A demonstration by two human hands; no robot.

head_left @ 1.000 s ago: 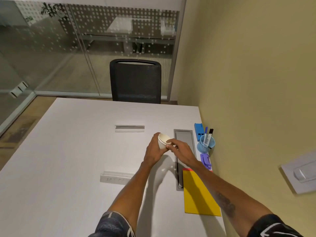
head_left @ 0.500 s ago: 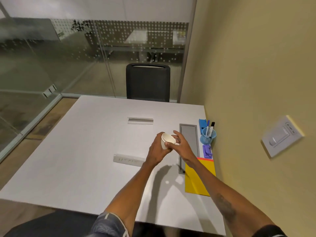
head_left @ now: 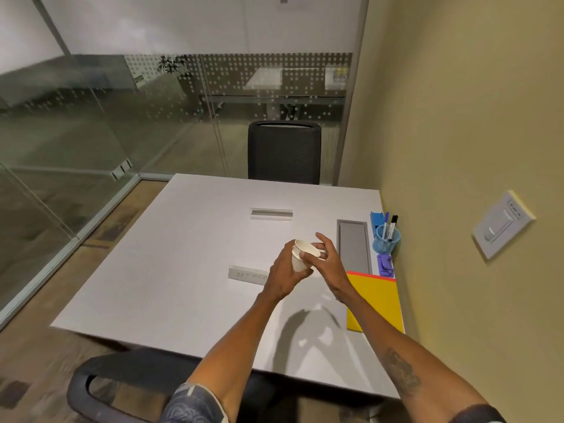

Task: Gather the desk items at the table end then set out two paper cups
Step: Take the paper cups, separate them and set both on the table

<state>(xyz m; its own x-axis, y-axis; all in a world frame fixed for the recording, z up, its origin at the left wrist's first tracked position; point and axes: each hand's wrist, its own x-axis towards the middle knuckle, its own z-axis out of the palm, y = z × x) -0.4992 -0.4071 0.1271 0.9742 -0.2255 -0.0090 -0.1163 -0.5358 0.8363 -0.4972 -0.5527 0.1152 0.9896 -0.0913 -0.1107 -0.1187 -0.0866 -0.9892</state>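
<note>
Above the white table (head_left: pixel 152 270), both my hands hold a white paper cup stack (head_left: pixel 302 254), tilted with its mouth facing up and away. My left hand (head_left: pixel 285 273) wraps its body from below. My right hand (head_left: pixel 328 261) pinches the rim with thumb and fingers. Along the right edge by the wall stand a blue pen cup with markers (head_left: pixel 387 238), a blue holder (head_left: pixel 377 219), a purple stapler (head_left: pixel 385 264) and a yellow folder (head_left: pixel 377 300) lying over a red sheet.
A grey cable tray (head_left: pixel 354 245) is sunk in the table beside the gathered items. Two name plates lie on the table, one far (head_left: pixel 271 214) and one near (head_left: pixel 247 274). Black chairs stand at the far end (head_left: pixel 283 152) and near edge (head_left: pixel 100 374). A yellow wall (head_left: pixel 457 117) is at right.
The view has pulled back and risen, showing the near table edge and chair. My hands stay together on the cup, with the right fingers shifted on the rim.
</note>
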